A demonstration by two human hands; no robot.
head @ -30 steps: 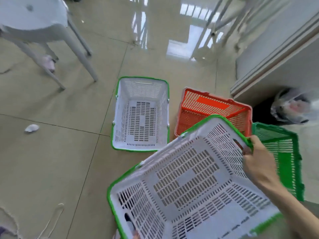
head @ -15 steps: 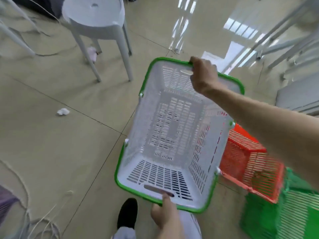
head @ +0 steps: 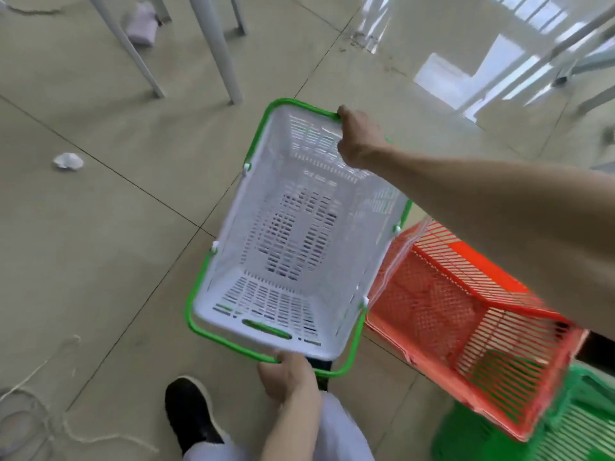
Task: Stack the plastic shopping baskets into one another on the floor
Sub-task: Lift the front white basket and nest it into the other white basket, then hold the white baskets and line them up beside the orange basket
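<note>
A white plastic basket with a green rim and handle is in the middle of the head view, its open side toward me. My right hand grips its far rim and my left hand grips its near rim. Green shows through its slots; I cannot tell whether another basket sits under it. Touching its right side stands an orange basket on the floor. A green basket lies beyond the orange one at the bottom right, partly hidden by it.
White stool legs stand on the tiled floor at the top left, metal frame legs at the top right. A crumpled paper lies left. Loose cord lies at the bottom left, near my black shoe.
The white basket has swung from in front of the orange one to the left, over where the other white basket sat. My left hand has taken its near rim.
</note>
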